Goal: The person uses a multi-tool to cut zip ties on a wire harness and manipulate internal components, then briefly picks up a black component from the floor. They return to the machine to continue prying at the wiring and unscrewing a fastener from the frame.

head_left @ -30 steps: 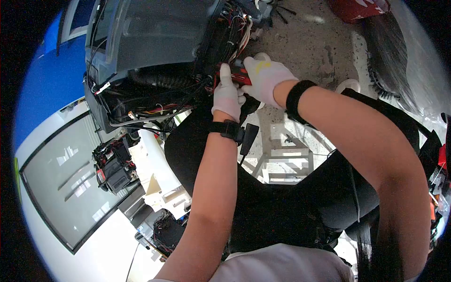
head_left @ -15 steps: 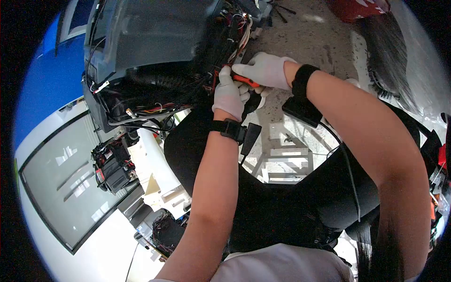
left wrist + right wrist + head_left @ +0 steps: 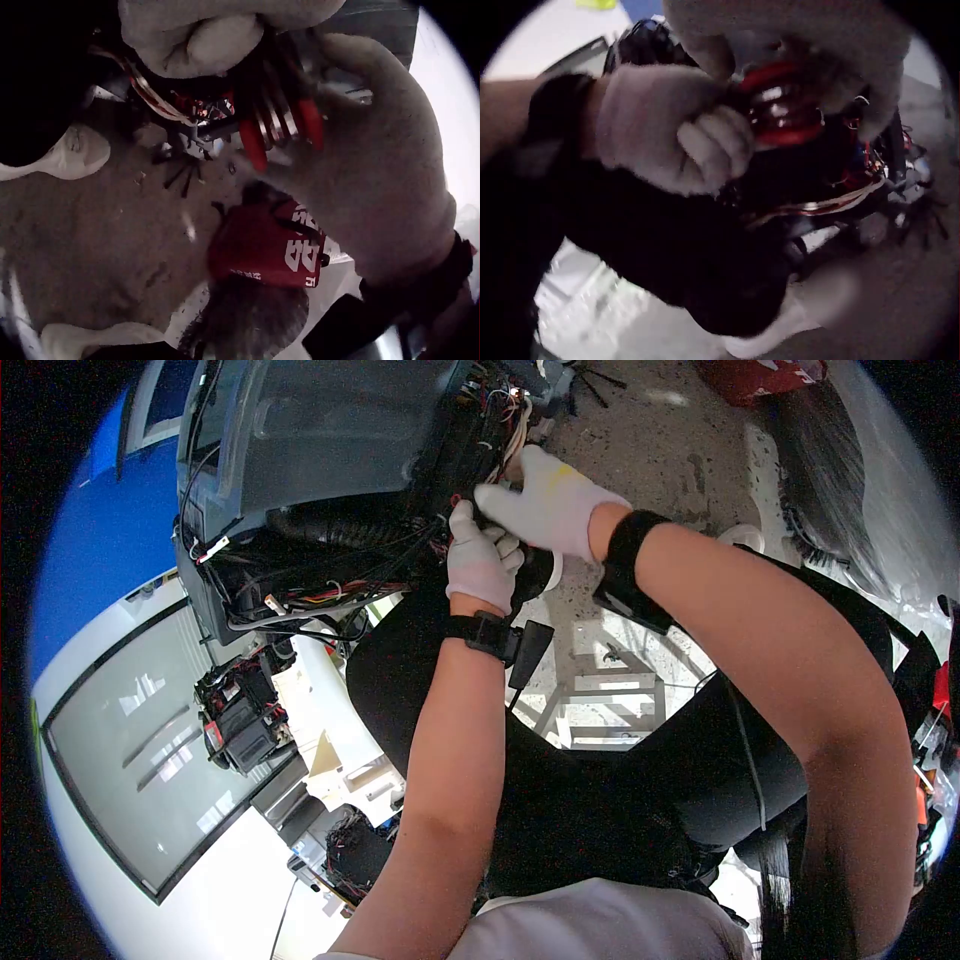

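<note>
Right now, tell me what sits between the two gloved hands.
A red-handled tool with a shiny metal middle sits between the left hand and the right hand. Both wrist views show it; in the head view the hands cover it.

Both gloved hands, left grip (image 3: 482,563) and right grip (image 3: 548,502), meet with fingers curled.

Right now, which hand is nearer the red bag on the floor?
Right. The right hand reaches across toward the floor side where the red bag lies; the left hand sits lower, by the wire bundle, farther off.
</note>
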A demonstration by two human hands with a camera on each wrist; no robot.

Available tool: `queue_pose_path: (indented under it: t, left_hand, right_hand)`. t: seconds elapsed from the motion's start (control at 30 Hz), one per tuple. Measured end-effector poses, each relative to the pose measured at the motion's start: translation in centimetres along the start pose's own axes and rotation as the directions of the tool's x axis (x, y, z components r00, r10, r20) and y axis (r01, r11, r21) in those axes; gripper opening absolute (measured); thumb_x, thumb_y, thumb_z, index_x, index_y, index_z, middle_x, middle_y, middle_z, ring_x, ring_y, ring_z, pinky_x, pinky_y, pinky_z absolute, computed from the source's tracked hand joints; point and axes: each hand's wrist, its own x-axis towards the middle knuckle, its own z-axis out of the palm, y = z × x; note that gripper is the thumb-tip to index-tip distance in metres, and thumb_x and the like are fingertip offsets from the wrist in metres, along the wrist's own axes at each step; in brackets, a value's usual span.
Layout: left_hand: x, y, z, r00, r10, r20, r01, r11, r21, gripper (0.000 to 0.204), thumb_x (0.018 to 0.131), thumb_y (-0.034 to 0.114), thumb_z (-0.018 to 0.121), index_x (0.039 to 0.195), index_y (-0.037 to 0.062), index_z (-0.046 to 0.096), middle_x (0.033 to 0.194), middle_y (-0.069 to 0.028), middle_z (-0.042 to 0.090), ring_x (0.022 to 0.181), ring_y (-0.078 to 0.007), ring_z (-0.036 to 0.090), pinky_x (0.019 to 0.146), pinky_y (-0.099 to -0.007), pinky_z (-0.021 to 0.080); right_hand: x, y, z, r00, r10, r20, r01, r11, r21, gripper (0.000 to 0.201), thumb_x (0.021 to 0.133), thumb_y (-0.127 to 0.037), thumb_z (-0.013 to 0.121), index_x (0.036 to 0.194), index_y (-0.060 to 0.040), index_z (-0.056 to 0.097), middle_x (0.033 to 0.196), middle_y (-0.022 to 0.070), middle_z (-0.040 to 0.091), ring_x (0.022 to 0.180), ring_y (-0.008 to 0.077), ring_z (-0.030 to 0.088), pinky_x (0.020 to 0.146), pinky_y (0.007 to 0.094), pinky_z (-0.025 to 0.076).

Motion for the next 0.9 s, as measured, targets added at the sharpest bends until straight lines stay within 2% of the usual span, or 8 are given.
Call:
queue_pose_path:
  t: [0.07,0.13,0.17,0.27,0.53,0.73,0.8,0.9]
  left_hand:
    - [-0.4,0.2,0.5,0.999,-0.008,-0.052,0.006,0.999,-0.047,0.042,0.088,0.050,0.047,0.071,0.0117,0.046,0.059,0.0006,0.039,0.045,-0.0112,0.037,0.040,-0.0244,0.028]
    - [-0.7,0.4,0.5,0.997,-0.006,0.073,0.012,0.997,-0.080,0.042,0.087,0.051,0.048,0.071,0.0121,0.047,0.056,0.0028,0.037,0.044,-0.0110,0.036,0.039,-0.0243,0.026]
    - [-0.6,0.2,0.9,0.996,0.005,-0.094,-0.013,0.996,-0.091,0.044,0.088,0.053,0.048,0.073,0.0118,0.050,0.055,0.0041,0.037,0.043,-0.0099,0.035,0.039,-0.0235,0.025]
    - [-1.1,0.4,1.3,0.993,0.021,-0.117,-0.017,0.999,0.041,0.049,0.087,0.059,0.048,0.074,0.0120,0.052,0.055,0.0035,0.039,0.042,-0.0087,0.035,0.038,-0.0226,0.024]
    - [0.2,-0.3,-0.3,0.998,0.042,0.048,-0.042,0.999,0.013,0.035,0.090,0.044,0.057,0.081,0.0104,0.055,0.061,0.0020,0.044,0.044,-0.0077,0.038,0.038,-0.0214,0.026]
    - [-0.5,-0.4,0.2,0.999,0.029,0.018,-0.028,0.996,-0.088,0.046,0.092,0.053,0.046,0.081,0.0098,0.056,0.066,0.0000,0.050,0.052,-0.0097,0.044,0.040,-0.0231,0.030]
    - [-1.2,-0.1,1.1,0.992,0.034,-0.118,-0.026,0.998,0.063,0.051,0.090,0.059,0.043,0.080,0.0097,0.056,0.066,-0.0005,0.051,0.052,-0.0101,0.044,0.041,-0.0232,0.031]
    - [-1.6,0.6,1.1,0.974,0.045,-0.222,0.008,0.973,0.230,0.062,0.085,0.069,0.040,0.079,0.0087,0.055,0.066,-0.0012,0.051,0.052,-0.0107,0.044,0.042,-0.0231,0.032]
  right_hand:
    - [0.2,-0.6,-1.1,0.989,0.131,0.065,-0.135,0.988,0.074,0.066,0.081,-0.049,0.059,0.111,0.0091,0.053,0.091,0.0209,0.064,0.080,0.0236,0.065,0.073,0.0370,0.052]
    - [0.0,-0.4,-1.6,0.768,0.204,0.607,-0.391,0.900,0.193,0.058,0.082,-0.056,0.049,0.094,-0.0006,0.064,0.096,0.0208,0.066,0.090,0.0309,0.065,0.080,0.0440,0.050]
    - [0.0,-0.4,-1.4,0.751,0.225,0.621,-0.372,0.921,0.116,0.058,0.083,-0.057,0.049,0.093,-0.0019,0.065,0.097,0.0184,0.066,0.092,0.0298,0.065,0.080,0.0457,0.048]
    - [-1.2,-1.1,-1.0,0.971,0.013,0.239,0.066,0.945,-0.319,0.056,0.079,-0.046,0.062,0.098,0.0066,0.061,0.095,0.0243,0.064,0.087,0.0347,0.064,0.080,0.0398,0.052]
    - [-1.9,-0.5,0.3,0.996,-0.062,0.070,0.083,0.930,-0.358,0.057,0.077,-0.042,0.065,0.110,0.0033,0.054,0.105,0.0259,0.060,0.096,0.0389,0.061,0.083,0.0409,0.050]
    - [-0.6,-0.5,-1.3,0.861,0.159,0.483,-0.394,0.809,0.436,0.052,0.078,-0.037,0.064,0.103,0.0079,0.060,0.100,0.0264,0.063,0.090,0.0332,0.064,0.075,0.0375,0.052]
    - [-0.2,-0.9,-1.2,0.843,0.066,0.534,0.001,0.992,-0.124,0.050,0.081,-0.032,0.063,0.111,0.0070,0.057,0.103,0.0252,0.063,0.093,0.0331,0.063,0.078,0.0392,0.051]
    - [-1.1,-0.7,1.3,0.972,-0.010,0.234,0.075,0.961,-0.267,0.043,0.081,-0.026,0.062,0.113,0.0030,0.055,0.103,0.0206,0.063,0.095,0.0344,0.061,0.084,0.0413,0.048]
